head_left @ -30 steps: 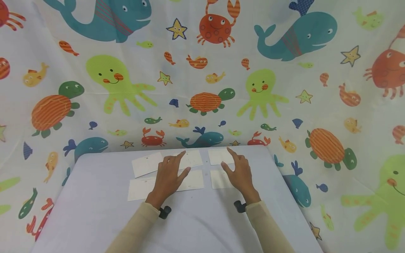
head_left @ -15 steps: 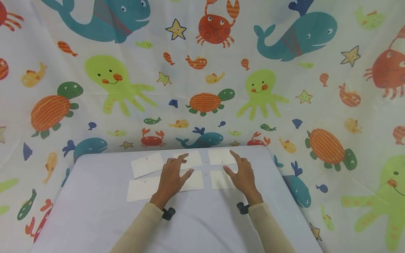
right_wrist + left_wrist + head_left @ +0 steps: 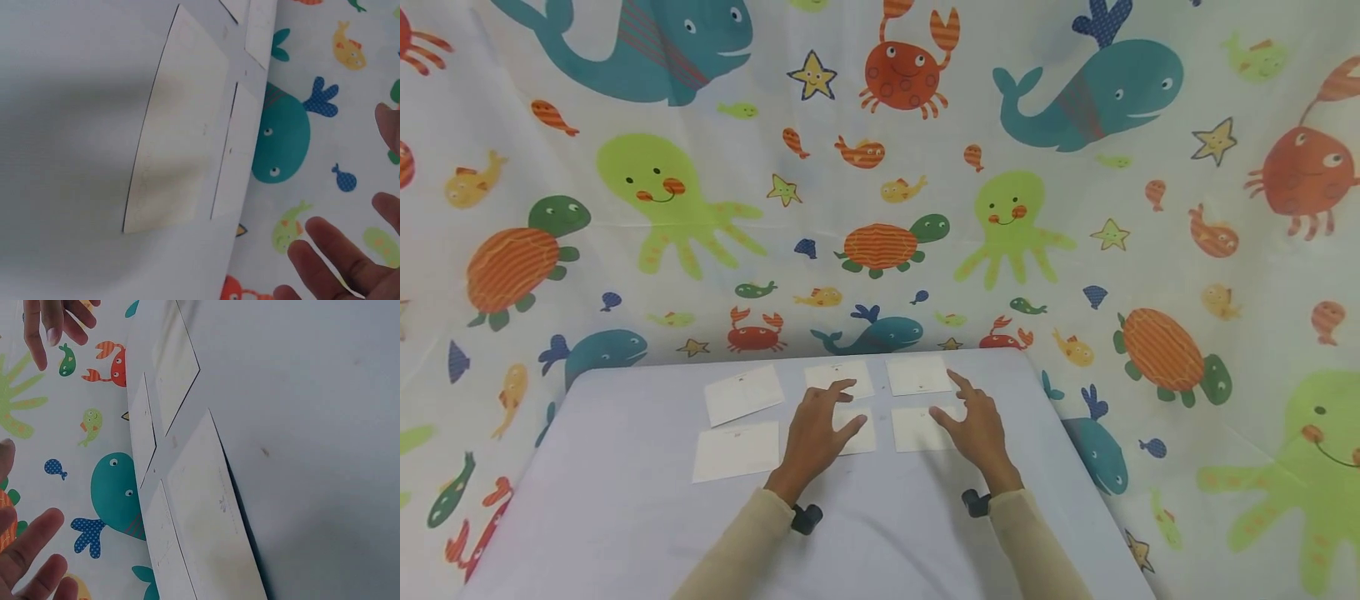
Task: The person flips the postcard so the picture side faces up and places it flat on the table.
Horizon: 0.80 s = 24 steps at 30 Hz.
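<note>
Several white rectangular cards lie in two rows on the table. My left hand (image 3: 816, 433) hovers, fingers loosely bent and holding nothing, over the near middle card (image 3: 859, 435), partly hiding it. To its left are a tilted far card (image 3: 743, 395) and a near card (image 3: 736, 452). Beyond its fingertips lies the far middle card (image 3: 837, 373). My right hand (image 3: 977, 429), fingers spread and holding nothing, is at the right edges of the far right card (image 3: 917, 374) and near right card (image 3: 919, 429). Small dark marks show on the cards. In the right wrist view, a large card (image 3: 175, 131) lies left of my fingers (image 3: 340, 250).
The table (image 3: 625, 517) has a white cover. Behind it hangs a curtain (image 3: 685, 225) printed with sea animals, which also runs down both sides. A small black device (image 3: 807, 519) sits on the left wrist, and another (image 3: 976, 503) on the right.
My left hand has drifted right and slightly toward me, uncovering more of the left and far middle cards. My right hand has shifted slightly right off the right-hand cards. The head view has turned a little.
</note>
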Tool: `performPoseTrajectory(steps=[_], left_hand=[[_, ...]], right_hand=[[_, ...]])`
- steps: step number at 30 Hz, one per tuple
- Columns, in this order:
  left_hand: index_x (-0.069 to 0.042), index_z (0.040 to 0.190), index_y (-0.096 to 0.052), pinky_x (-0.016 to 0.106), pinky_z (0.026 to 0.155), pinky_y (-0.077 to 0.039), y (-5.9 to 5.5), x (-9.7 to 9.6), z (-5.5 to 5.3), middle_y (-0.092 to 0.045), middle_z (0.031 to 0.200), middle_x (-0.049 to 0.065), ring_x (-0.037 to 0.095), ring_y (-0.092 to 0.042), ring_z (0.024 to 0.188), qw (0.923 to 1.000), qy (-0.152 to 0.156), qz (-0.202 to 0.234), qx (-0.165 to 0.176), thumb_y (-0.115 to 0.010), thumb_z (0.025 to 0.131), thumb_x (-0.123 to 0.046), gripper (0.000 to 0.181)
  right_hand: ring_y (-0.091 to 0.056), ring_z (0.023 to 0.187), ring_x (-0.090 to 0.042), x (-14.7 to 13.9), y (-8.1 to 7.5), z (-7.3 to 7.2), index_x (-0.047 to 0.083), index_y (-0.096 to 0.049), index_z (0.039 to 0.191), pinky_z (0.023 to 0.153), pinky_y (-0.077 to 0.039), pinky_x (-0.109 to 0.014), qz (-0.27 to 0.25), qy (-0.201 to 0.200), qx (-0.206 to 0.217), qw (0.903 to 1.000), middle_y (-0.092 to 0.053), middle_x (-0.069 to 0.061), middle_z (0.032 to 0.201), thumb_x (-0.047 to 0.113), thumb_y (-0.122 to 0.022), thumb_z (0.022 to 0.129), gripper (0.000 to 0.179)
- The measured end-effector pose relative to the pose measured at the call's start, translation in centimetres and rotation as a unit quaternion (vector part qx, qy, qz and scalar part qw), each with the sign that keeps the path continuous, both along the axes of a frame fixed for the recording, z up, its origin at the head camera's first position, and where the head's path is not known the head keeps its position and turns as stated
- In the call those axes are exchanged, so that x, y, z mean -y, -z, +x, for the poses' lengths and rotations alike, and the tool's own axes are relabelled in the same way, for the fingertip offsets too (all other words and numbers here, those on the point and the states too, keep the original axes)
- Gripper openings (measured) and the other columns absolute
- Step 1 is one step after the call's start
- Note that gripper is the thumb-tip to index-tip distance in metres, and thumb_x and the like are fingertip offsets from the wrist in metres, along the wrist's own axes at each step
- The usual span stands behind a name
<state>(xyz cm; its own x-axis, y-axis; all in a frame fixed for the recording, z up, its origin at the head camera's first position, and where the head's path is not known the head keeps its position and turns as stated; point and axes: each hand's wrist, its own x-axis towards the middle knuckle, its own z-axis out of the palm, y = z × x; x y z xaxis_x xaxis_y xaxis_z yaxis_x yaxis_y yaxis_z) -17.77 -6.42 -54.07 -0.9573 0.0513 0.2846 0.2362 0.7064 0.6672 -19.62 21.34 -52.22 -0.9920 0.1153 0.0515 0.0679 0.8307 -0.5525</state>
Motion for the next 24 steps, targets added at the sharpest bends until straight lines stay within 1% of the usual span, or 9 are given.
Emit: performPoseTrajectory(steps=[4,11,17,20,24], left_hand=[[-0.027,0.148,-0.058,0.049,0.097,-0.058,0.5,-0.5,0.1,-0.078,0.121,0.002,0.026,-0.064,0.117,0.9999,0.006,0.009,0.006,-0.085,0.091,-0.037,0.063],[-0.028,0.147,-0.059,0.049,0.096,-0.058,0.9,-1.6,-0.3,-0.077,0.121,0.001,0.026,-0.064,0.115,0.9995,0.008,0.025,0.02,-0.085,0.092,-0.036,0.061],[-0.028,0.145,-0.061,0.051,0.095,-0.058,1.3,-2.5,-0.6,-0.078,0.12,0.002,0.031,-0.064,0.116,0.9985,0.01,0.044,0.032,-0.086,0.09,-0.034,0.061],[-0.027,0.145,-0.061,0.051,0.096,-0.058,1.6,-3.0,-0.7,-0.077,0.12,0.004,0.033,-0.065,0.116,0.9978,0.015,0.052,0.039,-0.087,0.09,-0.033,0.06],[-0.029,0.145,-0.061,0.05,0.097,-0.058,2.1,-3.4,-0.9,-0.076,0.119,0.003,0.03,-0.065,0.114,0.997,0.016,0.054,0.054,-0.087,0.09,-0.032,0.061]], right_hand=[[-0.06,0.127,-0.037,-0.7,0.6,-0.2,0.032,-0.043,0.162,0.102,-0.052,-0.06,-0.005,-0.002,0.01,0.9999,-0.067,-0.017,0.142,0.04,-0.081,0.093,0.079],[-0.062,0.126,-0.04,-1.8,1.3,-0.5,0.029,-0.046,0.161,0.1,-0.053,-0.06,-0.019,-0.006,0.005,0.9998,-0.067,-0.02,0.141,0.037,-0.082,0.093,0.077],[-0.06,0.129,-0.041,-2.4,2.2,-0.8,0.029,-0.048,0.159,0.101,-0.055,-0.06,-0.04,0.007,0.021,0.999,-0.062,-0.021,0.143,0.035,-0.083,0.093,0.074],[-0.06,0.127,-0.041,-2.7,2.7,-0.9,0.027,-0.049,0.158,0.1,-0.055,-0.06,-0.047,0.013,0.026,0.9985,-0.063,-0.021,0.142,0.032,-0.083,0.093,0.074],[-0.061,0.127,-0.041,-3.1,3.3,-1.0,0.027,-0.049,0.158,0.101,-0.054,-0.06,-0.055,0.015,0.042,0.9975,-0.065,-0.02,0.141,0.03,-0.082,0.093,0.073]])
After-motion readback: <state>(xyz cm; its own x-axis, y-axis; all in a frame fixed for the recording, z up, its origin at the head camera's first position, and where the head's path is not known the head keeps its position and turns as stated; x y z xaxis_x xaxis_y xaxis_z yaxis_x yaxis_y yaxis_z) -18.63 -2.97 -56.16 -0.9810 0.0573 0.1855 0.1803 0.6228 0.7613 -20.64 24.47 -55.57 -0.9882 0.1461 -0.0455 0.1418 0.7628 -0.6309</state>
